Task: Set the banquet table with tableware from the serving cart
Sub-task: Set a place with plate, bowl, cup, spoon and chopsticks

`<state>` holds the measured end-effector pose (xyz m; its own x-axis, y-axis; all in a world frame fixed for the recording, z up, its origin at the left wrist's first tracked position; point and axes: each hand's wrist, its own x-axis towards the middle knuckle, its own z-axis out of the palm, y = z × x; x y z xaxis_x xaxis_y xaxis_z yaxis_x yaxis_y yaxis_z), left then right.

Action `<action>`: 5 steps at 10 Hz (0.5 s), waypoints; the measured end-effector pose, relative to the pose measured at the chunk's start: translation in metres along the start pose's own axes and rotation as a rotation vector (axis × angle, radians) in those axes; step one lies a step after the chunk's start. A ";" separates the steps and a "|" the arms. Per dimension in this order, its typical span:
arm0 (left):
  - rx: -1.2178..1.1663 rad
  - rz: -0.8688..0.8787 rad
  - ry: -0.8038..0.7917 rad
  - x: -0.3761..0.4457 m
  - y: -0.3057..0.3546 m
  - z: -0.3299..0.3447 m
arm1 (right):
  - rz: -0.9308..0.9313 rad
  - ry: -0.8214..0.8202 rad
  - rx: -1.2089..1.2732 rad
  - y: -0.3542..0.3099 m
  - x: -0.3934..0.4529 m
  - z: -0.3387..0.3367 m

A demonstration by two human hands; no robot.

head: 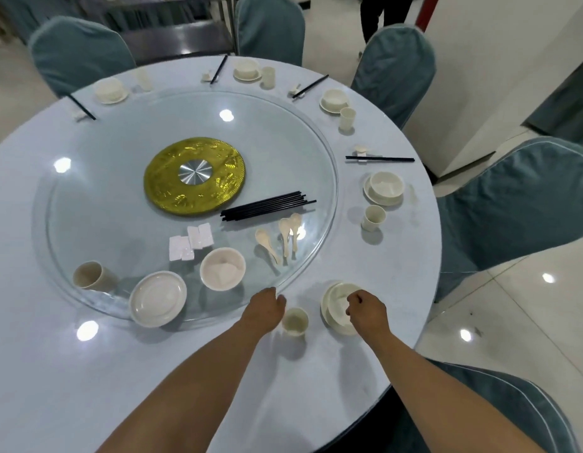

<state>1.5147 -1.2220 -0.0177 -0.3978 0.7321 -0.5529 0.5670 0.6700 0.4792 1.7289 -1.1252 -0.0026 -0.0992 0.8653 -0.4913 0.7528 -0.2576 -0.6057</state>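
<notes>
Tableware for the near place was going down at the table's [185,371] near right edge: the right hand [367,310] hovered over a bowl on its saucer [332,308], fingers curled (whether they pinched the rim I couldn't tell). The left hand [265,310], loosely curled, lay just left of a cup [295,321]. Best to match the far settings; chopsticks [267,209] and spoons [283,237] waited on the glass turntable [87,191].

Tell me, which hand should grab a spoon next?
Probably the left hand. It rests at the glass turntable's edge, closest to the spoons, and looks free. The right hand is over the bowl on the near plate.
</notes>
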 end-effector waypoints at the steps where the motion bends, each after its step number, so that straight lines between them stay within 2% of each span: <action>1: -0.167 -0.091 0.017 0.006 -0.020 -0.009 | -0.040 0.007 -0.038 -0.012 0.003 0.006; 2: -0.083 -0.096 -0.031 0.007 -0.037 -0.014 | -0.075 -0.004 -0.079 -0.024 0.005 0.015; 3: 0.133 0.005 -0.050 0.006 -0.046 -0.017 | -0.111 -0.025 -0.101 -0.040 0.005 0.026; 4: 0.092 -0.066 -0.128 0.003 -0.043 -0.020 | -0.130 -0.050 -0.098 -0.052 0.004 0.031; 5: -0.138 -0.016 -0.097 0.005 -0.046 -0.032 | -0.158 -0.109 -0.122 -0.067 0.004 0.039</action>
<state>1.4639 -1.2455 -0.0205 -0.3307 0.7106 -0.6211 0.4541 0.6967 0.5553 1.6521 -1.1215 0.0117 -0.2868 0.8378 -0.4646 0.7948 -0.0627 -0.6036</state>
